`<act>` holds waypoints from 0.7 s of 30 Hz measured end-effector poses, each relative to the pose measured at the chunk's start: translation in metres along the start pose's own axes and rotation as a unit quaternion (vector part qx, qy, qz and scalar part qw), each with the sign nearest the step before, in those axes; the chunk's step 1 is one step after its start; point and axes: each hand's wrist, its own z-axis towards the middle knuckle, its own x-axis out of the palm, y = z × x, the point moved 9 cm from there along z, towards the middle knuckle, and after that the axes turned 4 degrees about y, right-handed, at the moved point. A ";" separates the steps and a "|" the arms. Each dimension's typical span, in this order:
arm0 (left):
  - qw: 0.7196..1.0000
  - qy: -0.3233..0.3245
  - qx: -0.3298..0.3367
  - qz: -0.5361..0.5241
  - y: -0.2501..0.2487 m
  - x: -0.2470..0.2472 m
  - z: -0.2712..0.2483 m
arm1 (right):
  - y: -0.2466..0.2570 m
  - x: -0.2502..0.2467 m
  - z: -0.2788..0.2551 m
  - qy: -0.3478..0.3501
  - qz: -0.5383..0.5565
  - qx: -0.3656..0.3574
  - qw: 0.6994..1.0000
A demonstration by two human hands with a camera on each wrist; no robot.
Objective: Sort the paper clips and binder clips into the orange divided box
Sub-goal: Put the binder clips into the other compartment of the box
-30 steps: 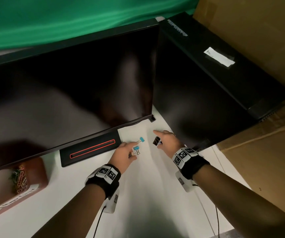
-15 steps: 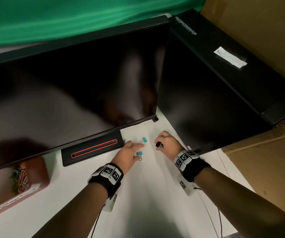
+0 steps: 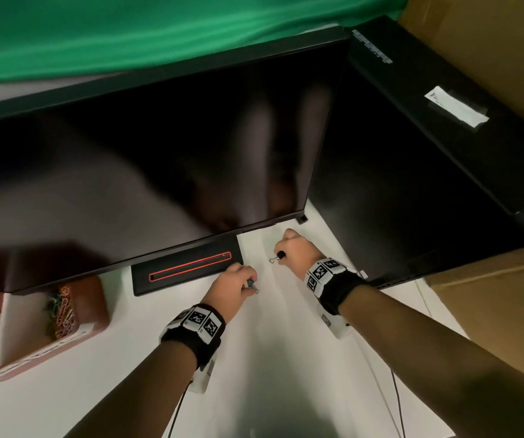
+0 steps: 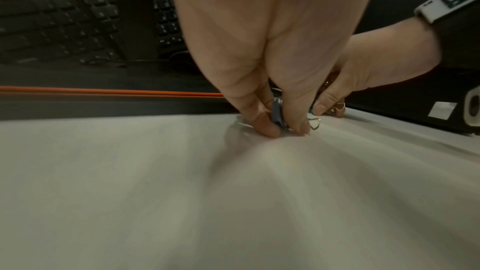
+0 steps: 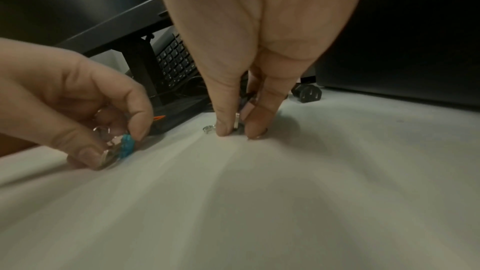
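On the white table (image 3: 286,343), my left hand (image 3: 249,284) pinches a blue binder clip (image 3: 253,286) between thumb and fingers, fingertips on the tabletop. The left wrist view shows the left hand (image 4: 283,130) gripping the blue binder clip (image 4: 279,117). My right hand (image 3: 281,259) pinches a black binder clip (image 3: 280,255) just to the right; close up, the right hand (image 5: 237,132) holds the black binder clip (image 5: 241,119) against the table. The orange divided box (image 3: 93,298) sits far left, with coloured paper clips (image 3: 61,311) in one compartment.
A large black monitor (image 3: 159,169) overhangs the table, its base (image 3: 188,270) marked with a red line right by my left hand. A black computer case (image 3: 428,184) and cardboard (image 3: 491,311) close off the right. A keyboard (image 5: 176,63) and a power plug (image 5: 306,93) lie behind.
Both hands have curled their fingers round the clips and drawn slightly back. The two blue clips that lay loose on the table are no longer lying there.
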 end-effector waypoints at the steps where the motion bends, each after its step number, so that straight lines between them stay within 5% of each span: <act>1: 1.000 -0.004 -0.003 0.002 0.003 -0.002 -0.002 | 0.001 0.000 0.000 0.001 -0.002 0.000 1.000; 13: 0.993 -0.066 -0.034 -0.087 0.036 -0.019 -0.067 | 0.056 0.046 -0.040 0.056 0.003 -0.100 0.993; 21: 0.971 -0.149 -0.092 -0.164 0.102 -0.101 -0.180 | 0.202 0.061 -0.049 0.058 0.032 -0.224 0.972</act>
